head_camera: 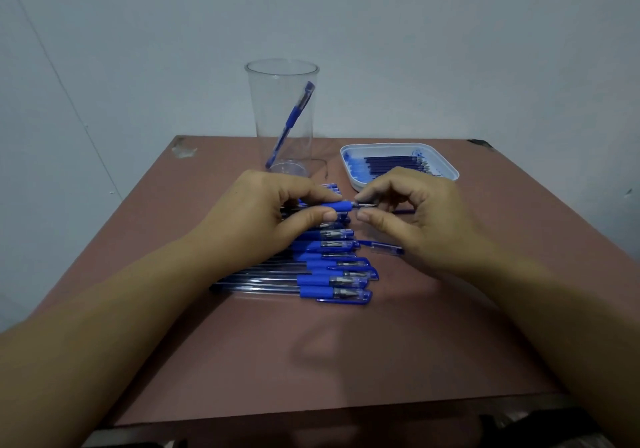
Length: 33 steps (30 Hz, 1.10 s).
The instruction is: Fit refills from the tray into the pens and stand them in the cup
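The left hand holds a pen by its blue grip. The forefinger lies on top and the thumb below, and the other fingers are curled. The pen lies level, its point toward 3 o'clock. There the right hand pinches the metal tip between thumb and forefinger; its other fingers are bent and hold nothing. Below the hands a row of pens lies on the table, with a loose cap just beside it. The cup stands at 12 o'clock from the left hand, with a leaning pen inside. The tray with refills is at 1 o'clock.
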### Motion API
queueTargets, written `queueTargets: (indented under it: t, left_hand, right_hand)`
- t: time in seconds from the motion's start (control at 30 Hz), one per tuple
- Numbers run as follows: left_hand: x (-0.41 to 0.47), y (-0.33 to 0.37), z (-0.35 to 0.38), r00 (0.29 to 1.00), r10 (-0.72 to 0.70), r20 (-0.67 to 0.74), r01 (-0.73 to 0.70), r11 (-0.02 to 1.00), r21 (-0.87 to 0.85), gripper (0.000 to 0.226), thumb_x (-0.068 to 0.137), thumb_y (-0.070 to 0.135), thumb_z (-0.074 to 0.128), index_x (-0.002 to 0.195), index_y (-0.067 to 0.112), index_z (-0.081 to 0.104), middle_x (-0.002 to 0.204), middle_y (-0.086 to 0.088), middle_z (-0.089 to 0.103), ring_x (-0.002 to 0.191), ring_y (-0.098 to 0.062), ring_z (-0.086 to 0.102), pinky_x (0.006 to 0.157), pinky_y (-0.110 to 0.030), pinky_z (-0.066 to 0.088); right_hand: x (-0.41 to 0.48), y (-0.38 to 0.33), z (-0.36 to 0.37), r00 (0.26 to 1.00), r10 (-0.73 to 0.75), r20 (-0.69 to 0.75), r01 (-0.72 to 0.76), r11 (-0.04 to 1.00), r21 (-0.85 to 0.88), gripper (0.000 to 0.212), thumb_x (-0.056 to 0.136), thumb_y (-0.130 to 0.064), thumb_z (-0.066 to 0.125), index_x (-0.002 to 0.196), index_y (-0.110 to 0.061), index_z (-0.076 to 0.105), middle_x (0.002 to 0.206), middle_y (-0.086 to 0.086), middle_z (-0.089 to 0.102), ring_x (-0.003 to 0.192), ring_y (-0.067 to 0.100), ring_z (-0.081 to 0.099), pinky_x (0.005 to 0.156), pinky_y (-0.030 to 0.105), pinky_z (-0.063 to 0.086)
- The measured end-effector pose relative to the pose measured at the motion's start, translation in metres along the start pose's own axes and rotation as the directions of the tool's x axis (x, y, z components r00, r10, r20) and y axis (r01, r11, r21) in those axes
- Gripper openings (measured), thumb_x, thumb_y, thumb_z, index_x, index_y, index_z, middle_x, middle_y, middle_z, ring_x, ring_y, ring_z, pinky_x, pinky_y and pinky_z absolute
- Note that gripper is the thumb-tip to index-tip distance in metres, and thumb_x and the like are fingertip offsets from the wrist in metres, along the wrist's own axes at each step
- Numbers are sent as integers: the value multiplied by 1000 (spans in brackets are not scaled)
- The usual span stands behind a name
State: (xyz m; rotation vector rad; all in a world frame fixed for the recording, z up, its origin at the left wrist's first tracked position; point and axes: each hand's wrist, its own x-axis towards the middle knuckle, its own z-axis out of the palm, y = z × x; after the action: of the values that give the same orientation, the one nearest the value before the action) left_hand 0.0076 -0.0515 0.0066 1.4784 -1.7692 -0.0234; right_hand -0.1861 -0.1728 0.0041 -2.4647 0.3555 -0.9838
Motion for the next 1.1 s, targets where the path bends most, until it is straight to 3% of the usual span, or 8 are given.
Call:
queueTargets:
  t: [0.17,0.37,0.5,0.63,0.77,0.87,1.0,1.1]
  left_hand:
    - [1,0,0,1000,-15,-26,14,999,-46,22,82,42,66,103,39,71,92,25,70,79,4,64,70,-8,45]
    - [0,-3,1,999,-27,-22,26,999,-42,24,81,42,67,104,37,72,92,28,68,81,6,64,72,-7,45]
    - [0,-1,1,999,-19,-26,18,999,-47,25,82,43,66,105,35,72,92,19,72,80,5,64,71,-8,45]
    - [0,-2,1,999,-25,-25,23,998,-50,26,81,44,66,105,36,73,96,15,74,84,0,67,74,-16,52]
    - [0,-2,1,999,-33,-19,32,998,-52,27,81,45,65,105,35,73,94,16,73,82,1,65,73,-12,49]
    - [0,-2,0,1000,-28,-11,27,999,-46,26,81,44,65,106,38,71,96,14,74,84,2,66,74,-11,49]
    - [0,-2,0,1000,-28,-9,28,999,-34,24,81,44,65,105,42,68,95,18,73,84,4,65,75,-12,50]
    - [0,-2,0,999,-38,-14,38,999,-32,25,81,46,64,105,41,69,95,15,74,84,0,66,75,-18,52]
  right_hand:
    - [-1,-2,-4,999,48,-23,-47,998,44,7,88,-33,66,93,-28,67,82,-16,65,78,6,61,68,11,44]
    - [-1,-2,-1,1000,-2,-29,1,1000,-13,14,85,-15,74,93,-24,66,83,-16,64,78,9,61,70,14,47]
    - [-2,-3,-2,998,52,-32,-50,997,57,10,87,-25,71,96,-27,66,84,-16,65,78,7,62,70,15,48]
    - [-1,-2,1,999,-4,-33,3,1000,-29,10,87,-19,71,95,-25,69,84,-13,66,78,10,62,69,26,51]
    - [-2,-3,0,999,27,-28,-25,999,48,19,84,-25,75,100,-28,65,86,-14,65,78,9,63,72,24,53]
    - [-1,-4,0,998,47,-35,-44,997,61,7,88,-33,66,95,-32,66,82,-15,66,77,8,62,67,19,49]
    - [-1,-4,0,999,34,-27,-33,999,30,16,85,-20,74,95,-28,66,84,-14,66,78,11,63,70,29,52]
    - [-2,-5,0,996,90,-26,-87,990,114,16,84,-30,73,98,-30,65,86,-8,67,77,15,63,70,32,53]
